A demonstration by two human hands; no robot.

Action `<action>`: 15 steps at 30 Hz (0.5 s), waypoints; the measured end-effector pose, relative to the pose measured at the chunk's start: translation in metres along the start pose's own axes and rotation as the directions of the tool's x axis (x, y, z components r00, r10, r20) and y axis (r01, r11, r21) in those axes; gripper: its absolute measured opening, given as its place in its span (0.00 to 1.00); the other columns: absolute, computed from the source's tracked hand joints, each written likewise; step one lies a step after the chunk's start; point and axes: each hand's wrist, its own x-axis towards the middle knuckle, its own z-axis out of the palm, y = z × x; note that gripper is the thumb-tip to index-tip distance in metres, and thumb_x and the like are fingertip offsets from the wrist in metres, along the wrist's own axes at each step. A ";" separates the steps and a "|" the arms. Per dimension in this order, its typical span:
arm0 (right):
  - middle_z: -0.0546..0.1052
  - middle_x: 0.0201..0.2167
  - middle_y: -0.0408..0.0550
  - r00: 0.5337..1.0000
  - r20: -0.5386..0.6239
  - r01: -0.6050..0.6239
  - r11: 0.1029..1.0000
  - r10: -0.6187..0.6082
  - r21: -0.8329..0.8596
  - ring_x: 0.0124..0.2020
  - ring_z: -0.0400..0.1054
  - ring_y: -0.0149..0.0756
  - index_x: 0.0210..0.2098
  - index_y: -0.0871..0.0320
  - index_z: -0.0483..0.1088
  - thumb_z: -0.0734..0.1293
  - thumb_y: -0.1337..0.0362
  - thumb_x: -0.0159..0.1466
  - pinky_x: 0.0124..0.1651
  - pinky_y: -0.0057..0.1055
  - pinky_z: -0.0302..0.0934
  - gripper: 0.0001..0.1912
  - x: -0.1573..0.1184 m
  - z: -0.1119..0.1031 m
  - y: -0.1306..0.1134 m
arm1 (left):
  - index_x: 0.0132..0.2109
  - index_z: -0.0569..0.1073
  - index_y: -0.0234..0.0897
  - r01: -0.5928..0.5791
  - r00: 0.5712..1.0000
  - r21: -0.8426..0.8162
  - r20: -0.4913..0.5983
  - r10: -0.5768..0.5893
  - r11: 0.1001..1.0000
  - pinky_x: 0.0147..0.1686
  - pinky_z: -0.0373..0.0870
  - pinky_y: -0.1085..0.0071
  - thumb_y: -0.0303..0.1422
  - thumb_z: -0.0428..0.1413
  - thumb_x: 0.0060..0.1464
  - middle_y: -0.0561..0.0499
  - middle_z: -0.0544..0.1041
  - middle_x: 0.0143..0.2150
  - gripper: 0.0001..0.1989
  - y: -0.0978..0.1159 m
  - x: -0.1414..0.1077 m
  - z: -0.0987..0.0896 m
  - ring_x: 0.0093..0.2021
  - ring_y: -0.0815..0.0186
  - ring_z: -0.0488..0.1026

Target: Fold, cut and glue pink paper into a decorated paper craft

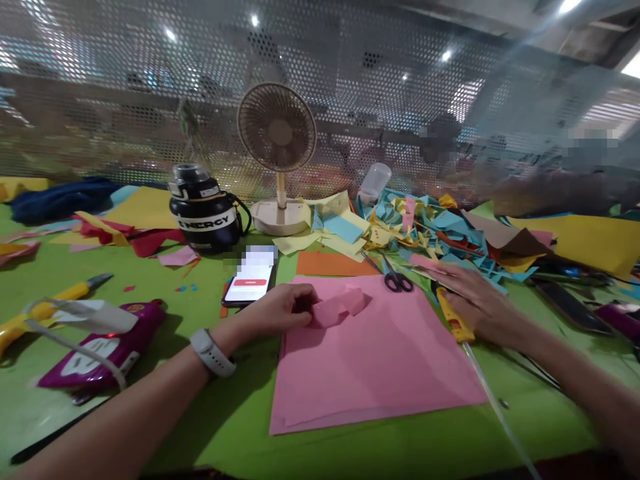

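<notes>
My left hand [293, 307] is closed in a pinch on a small folded piece of pink paper [340, 307]. This piece rests over the left upper part of larger pink paper sheets [370, 373] on the green table. To the right, my right hand [467, 300] lies over a yellow glue gun [454, 323], its fingers stretched out and slightly blurred. The hand covers part of the gun, and a long clear glue stick [493, 393] sticks out of its rear. Black-handled scissors [399, 281] lie at the sheets' top edge, between both hands.
A lit phone [251, 275] lies beyond my left wrist, with a black jug [210, 217] and fan [280, 133] behind. Paper scraps [410, 227] pile up at the back. At left are a purple pouch [107, 347] and a yellow-handled tool [55, 303]; another phone [570, 305] is at right.
</notes>
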 end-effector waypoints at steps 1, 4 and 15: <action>0.64 0.61 0.55 0.998 0.042 0.039 0.999 -0.038 -0.022 0.63 0.55 0.49 0.59 0.57 0.63 0.51 0.58 0.66 0.62 0.50 0.51 0.26 0.016 0.007 -0.010 | 0.36 0.69 0.36 -0.004 1.000 0.000 -0.004 0.004 1.000 0.30 0.61 0.72 0.27 0.51 0.43 0.52 0.72 0.31 0.09 0.000 0.000 0.000 0.31 0.67 0.67; 0.57 0.65 0.56 0.985 0.137 0.116 0.988 -0.101 -0.104 0.65 0.50 0.51 0.62 0.59 0.60 0.51 0.60 0.66 0.63 0.51 0.46 0.27 0.067 0.035 -0.036 | 0.37 0.70 0.36 -0.007 1.000 0.030 -0.025 0.008 1.000 0.29 0.61 0.72 0.27 0.51 0.44 0.53 0.72 0.31 0.10 -0.004 0.000 0.002 0.30 0.67 0.67; 0.49 0.68 0.58 0.942 0.326 0.127 0.982 -0.075 -0.141 0.66 0.45 0.56 0.65 0.56 0.54 0.53 0.62 0.66 0.61 0.50 0.46 0.28 0.166 0.104 -0.086 | 0.38 0.73 0.35 -0.028 0.997 0.100 -0.067 0.035 0.995 0.26 0.59 0.74 0.25 0.52 0.43 0.53 0.74 0.29 0.12 -0.008 0.002 0.003 0.27 0.68 0.67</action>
